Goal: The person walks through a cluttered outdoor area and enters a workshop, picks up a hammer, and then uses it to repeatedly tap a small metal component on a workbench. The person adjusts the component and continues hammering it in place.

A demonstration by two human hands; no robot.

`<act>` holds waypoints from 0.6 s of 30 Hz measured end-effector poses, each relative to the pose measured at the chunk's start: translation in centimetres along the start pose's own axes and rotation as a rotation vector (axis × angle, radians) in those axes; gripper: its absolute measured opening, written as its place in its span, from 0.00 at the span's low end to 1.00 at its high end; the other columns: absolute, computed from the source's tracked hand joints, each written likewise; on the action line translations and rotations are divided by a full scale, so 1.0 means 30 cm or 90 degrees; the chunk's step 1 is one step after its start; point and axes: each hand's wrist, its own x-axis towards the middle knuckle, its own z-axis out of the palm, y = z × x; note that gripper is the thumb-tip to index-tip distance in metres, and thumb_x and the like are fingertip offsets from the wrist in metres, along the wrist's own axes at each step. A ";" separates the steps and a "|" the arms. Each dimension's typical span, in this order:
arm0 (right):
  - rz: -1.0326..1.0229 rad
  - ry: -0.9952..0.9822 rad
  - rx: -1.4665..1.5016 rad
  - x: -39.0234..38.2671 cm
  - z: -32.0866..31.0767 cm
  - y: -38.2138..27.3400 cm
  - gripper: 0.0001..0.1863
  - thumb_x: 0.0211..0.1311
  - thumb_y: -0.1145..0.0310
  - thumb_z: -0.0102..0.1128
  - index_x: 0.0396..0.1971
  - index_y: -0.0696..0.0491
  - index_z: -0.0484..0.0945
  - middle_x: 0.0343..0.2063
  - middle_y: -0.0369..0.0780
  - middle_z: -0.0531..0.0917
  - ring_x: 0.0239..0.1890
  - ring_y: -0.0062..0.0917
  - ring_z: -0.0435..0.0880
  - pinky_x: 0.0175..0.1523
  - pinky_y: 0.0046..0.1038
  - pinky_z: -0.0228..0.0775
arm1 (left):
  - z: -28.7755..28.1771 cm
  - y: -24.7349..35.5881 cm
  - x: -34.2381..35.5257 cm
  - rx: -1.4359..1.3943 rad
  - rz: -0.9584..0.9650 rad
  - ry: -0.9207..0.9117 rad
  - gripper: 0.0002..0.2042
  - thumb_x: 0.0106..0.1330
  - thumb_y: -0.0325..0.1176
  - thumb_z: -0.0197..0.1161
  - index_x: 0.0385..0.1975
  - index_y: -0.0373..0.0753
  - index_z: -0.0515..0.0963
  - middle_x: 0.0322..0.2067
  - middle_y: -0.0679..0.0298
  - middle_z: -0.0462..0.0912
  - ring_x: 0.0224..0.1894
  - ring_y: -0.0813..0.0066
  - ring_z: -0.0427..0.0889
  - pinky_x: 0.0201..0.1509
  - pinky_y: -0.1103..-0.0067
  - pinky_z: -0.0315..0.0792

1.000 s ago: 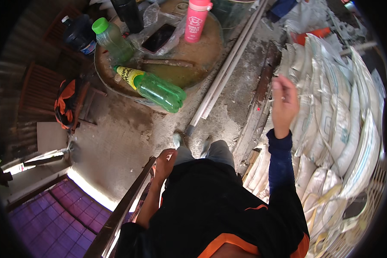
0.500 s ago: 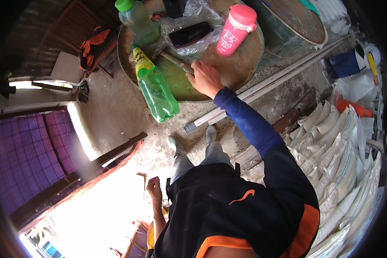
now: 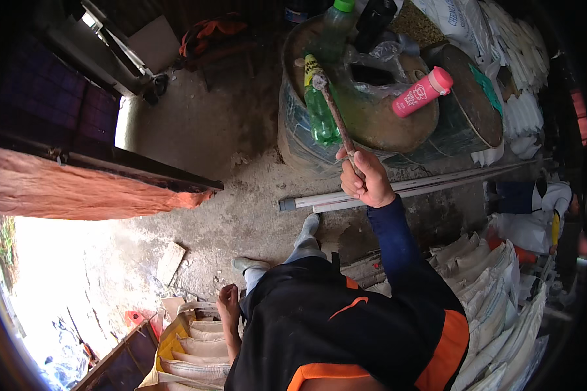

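My right hand (image 3: pixel 365 176) grips a rusty, dirty rod (image 3: pixel 339 117) with a lumpy tip, raised slantwise over a drum top (image 3: pixel 378 127). Behind the rod a green plastic bottle (image 3: pixel 318 120) lies on the drum. Also on it are a pink bottle (image 3: pixel 421 91), a dark phone (image 3: pixel 370 73) in crumpled plastic, a green-capped bottle (image 3: pixel 334 36) and a black bottle (image 3: pixel 375 26). My left hand (image 3: pixel 229 298) hangs low beside my body, fingers curled; whether anything is inside them is hidden.
A second drum (image 3: pixel 479 130) stands right. Long pale bars (image 3: pixel 430 186) lie on the concrete floor (image 3: pixel 202 156). Stacked white sacks (image 3: pixel 489 300) are at lower right, more sacks (image 3: pixel 195 348) at lower left. An orange-edged panel (image 3: pixel 91 186) borders a bright opening. A chair (image 3: pixel 218 49) holds an orange-black item.
My right hand reached down to the drum top, took hold of the rod and lifted it. My view has swung round, bringing the bright opening and lower-left sacks into sight.
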 end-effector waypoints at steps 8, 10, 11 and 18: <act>0.399 -0.044 -0.086 0.077 0.613 0.778 0.11 0.66 0.60 0.53 0.33 0.53 0.71 0.10 0.27 0.59 0.09 0.10 0.56 0.13 0.17 0.47 | -0.444 -0.458 0.051 -0.080 0.027 0.110 0.10 0.63 0.33 0.59 0.36 0.32 0.79 0.32 0.52 0.83 0.38 0.62 0.83 0.41 0.74 0.74; 0.402 -0.079 -0.203 0.070 0.705 0.978 0.12 0.66 0.58 0.54 0.31 0.52 0.72 0.10 0.27 0.61 0.09 0.10 0.58 0.13 0.16 0.49 | -0.584 -0.545 0.068 -0.152 0.010 0.198 0.11 0.64 0.34 0.59 0.36 0.32 0.79 0.32 0.54 0.83 0.37 0.66 0.83 0.41 0.76 0.73; 0.405 -0.146 -0.279 0.095 0.776 1.039 0.14 0.65 0.57 0.55 0.29 0.52 0.72 0.10 0.28 0.62 0.10 0.10 0.59 0.14 0.17 0.50 | -0.654 -0.588 0.071 -0.181 -0.016 0.256 0.11 0.64 0.35 0.59 0.36 0.32 0.79 0.32 0.55 0.83 0.36 0.67 0.82 0.40 0.76 0.73; 0.190 -0.423 -0.715 0.301 1.126 1.425 0.21 0.59 0.58 0.62 0.17 0.60 0.72 0.11 0.33 0.65 0.19 0.16 0.61 0.24 0.27 0.58 | -1.028 -0.733 0.161 -0.271 -0.115 0.416 0.12 0.65 0.35 0.59 0.39 0.32 0.78 0.32 0.62 0.82 0.35 0.80 0.78 0.41 0.82 0.71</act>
